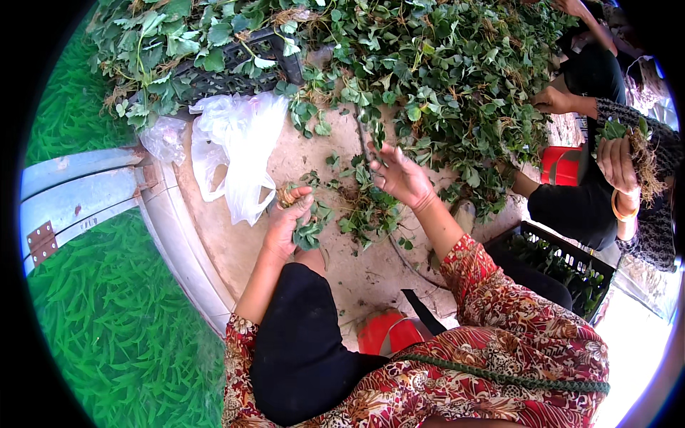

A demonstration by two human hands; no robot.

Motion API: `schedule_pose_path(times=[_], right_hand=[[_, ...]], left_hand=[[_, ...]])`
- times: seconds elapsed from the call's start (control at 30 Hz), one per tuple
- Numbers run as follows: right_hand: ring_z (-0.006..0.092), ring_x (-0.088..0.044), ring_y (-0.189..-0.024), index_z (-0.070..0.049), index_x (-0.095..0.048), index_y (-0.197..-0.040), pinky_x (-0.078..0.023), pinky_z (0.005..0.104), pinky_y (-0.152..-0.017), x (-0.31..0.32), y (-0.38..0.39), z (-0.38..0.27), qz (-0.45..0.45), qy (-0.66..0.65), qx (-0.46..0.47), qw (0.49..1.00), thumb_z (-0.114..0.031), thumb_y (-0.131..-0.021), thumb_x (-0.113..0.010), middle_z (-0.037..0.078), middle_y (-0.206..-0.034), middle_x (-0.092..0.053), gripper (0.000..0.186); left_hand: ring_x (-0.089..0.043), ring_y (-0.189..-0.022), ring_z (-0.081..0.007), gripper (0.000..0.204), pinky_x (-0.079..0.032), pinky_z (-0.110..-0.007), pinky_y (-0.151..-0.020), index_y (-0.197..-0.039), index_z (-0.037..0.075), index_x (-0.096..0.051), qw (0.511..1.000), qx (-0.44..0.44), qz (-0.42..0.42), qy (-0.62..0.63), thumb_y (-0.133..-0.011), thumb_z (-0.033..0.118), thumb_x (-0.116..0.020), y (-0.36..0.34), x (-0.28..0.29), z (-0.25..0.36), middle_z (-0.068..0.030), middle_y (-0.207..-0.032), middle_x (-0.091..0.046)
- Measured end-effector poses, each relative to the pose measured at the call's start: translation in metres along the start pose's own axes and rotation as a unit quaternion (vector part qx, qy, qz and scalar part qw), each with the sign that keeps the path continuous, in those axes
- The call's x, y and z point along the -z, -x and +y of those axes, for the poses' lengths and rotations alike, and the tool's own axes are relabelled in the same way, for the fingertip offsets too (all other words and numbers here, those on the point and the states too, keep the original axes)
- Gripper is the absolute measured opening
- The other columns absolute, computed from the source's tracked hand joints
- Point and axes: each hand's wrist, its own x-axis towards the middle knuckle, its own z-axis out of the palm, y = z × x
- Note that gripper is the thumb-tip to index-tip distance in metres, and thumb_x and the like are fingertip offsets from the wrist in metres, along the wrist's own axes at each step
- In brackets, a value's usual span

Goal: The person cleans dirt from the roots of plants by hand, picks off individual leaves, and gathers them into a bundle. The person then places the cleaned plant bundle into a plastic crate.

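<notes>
My left hand (290, 221) is closed around a small bunch of leafy seedlings (310, 232), its leaves hanging below my fingers and its brownish roots by the thumb. To the right, my right hand (404, 177) is raised with the fingers apart and nothing visible in it. Under and between my hands, loose seedlings (364, 207) lie scattered on the floor. Just beyond rises a large heap of the same green, rooted plants (442, 78), whose leaves look like strawberry.
A plant-topped black crate (289, 60) stands far left, near a white plastic bag (239, 143). A curved metal edge (187, 246) bounds the left side. At right, a co-worker's hand (619, 165) holds rooted plants by another black crate (603, 267). A red stool (389, 334) is below me.
</notes>
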Motion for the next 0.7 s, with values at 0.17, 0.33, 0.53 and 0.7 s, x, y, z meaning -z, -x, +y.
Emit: schedule_pose_path(times=[0.17,0.33,0.53,0.7], right_hand=[[0.0162,-0.056,-0.103,-0.011,-0.055,-0.122,-0.044,0.0262,-0.075,-0.013,0.016,0.014,-0.018,0.182,-0.039,0.982,-0.03,-0.09,-0.057,0.004,-0.122,-0.055,0.037],[0.0206,-0.055,-0.109,-0.004,-0.06,-0.116,-0.041,0.0304,-0.095,-0.039,0.016,0.031,-0.089,0.52,0.055,0.848,-0.015,-0.087,-0.061,0.007,-0.118,-0.058,0.03],[0.0262,-0.054,-0.108,-0.007,-0.06,-0.116,-0.042,0.0344,-0.094,-0.042,0.015,0.057,-0.153,0.632,0.157,0.743,-0.014,-0.082,-0.064,0.011,-0.117,-0.058,0.035],[0.0282,-0.054,-0.108,-0.009,-0.061,-0.115,-0.042,0.0353,-0.094,-0.036,0.023,0.059,-0.099,0.636,0.129,0.755,-0.016,-0.081,-0.065,0.012,-0.117,-0.058,0.035]], left_hand=[[-0.045,-0.06,-0.0055,0.029,-0.044,-0.023,-0.071,-0.11,0.004,-0.062,0.997,-0.032,0.022,-0.069,-0.09,0.026,-0.06,0.001,-0.008,0.001,0.0043,-0.069,-0.051],[-0.054,-0.088,-0.0118,0.032,-0.042,-0.025,-0.086,-0.108,0.002,-0.063,0.96,-0.169,0.127,-0.185,-0.09,0.029,-0.059,-0.005,-0.021,0.012,-0.0023,-0.086,-0.059],[-0.056,-0.102,-0.0164,0.028,-0.041,-0.029,-0.091,-0.107,0.001,-0.064,0.838,-0.319,0.073,-0.437,-0.087,0.022,-0.063,-0.004,-0.001,0.014,-0.0069,-0.109,-0.062],[-0.058,-0.097,-0.0159,0.036,-0.042,-0.028,-0.09,-0.109,0.0,-0.063,0.947,-0.167,0.099,-0.254,-0.09,0.03,-0.06,-0.014,-0.003,0.002,-0.009,-0.104,-0.064]])
